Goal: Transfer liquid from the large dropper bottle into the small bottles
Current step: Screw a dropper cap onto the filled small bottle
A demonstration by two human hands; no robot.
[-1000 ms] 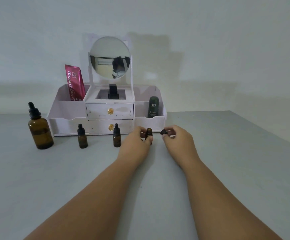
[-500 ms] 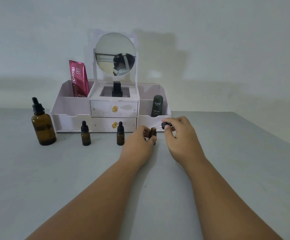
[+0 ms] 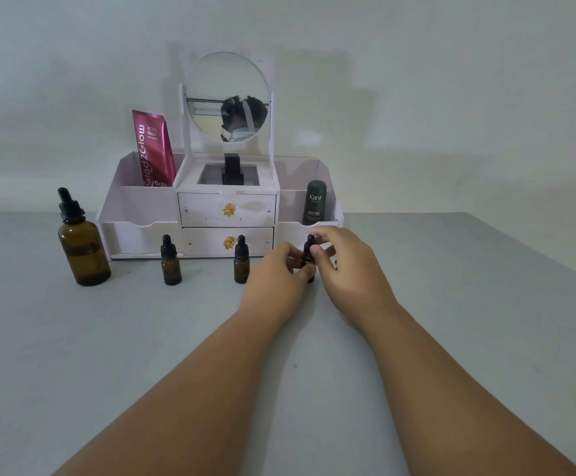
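The person's left hand is curled round the body of the right small bottle, which stands on the table in front of the organizer. The fingers of the right hand pinch its black dropper cap, which sits on the neck. Whether the cap is being screwed on or off cannot be told. The large dropper bottle stands capped and well apart at the far left. The left small bottle and the middle small bottle stand capped between it and the hands. The work seems to be either just starting or closing on this bottle; the fill levels are too dim to judge. All four bottles are round amber glass, smooth and slippery-looking, with narrow shoulders and soft black rubber bulbs on ribbed collars. The table is matte grey. The organizer is thin white board with gold drawer knobs, and it holds a glossy pink tube and a dark green bottle under a round mirror.
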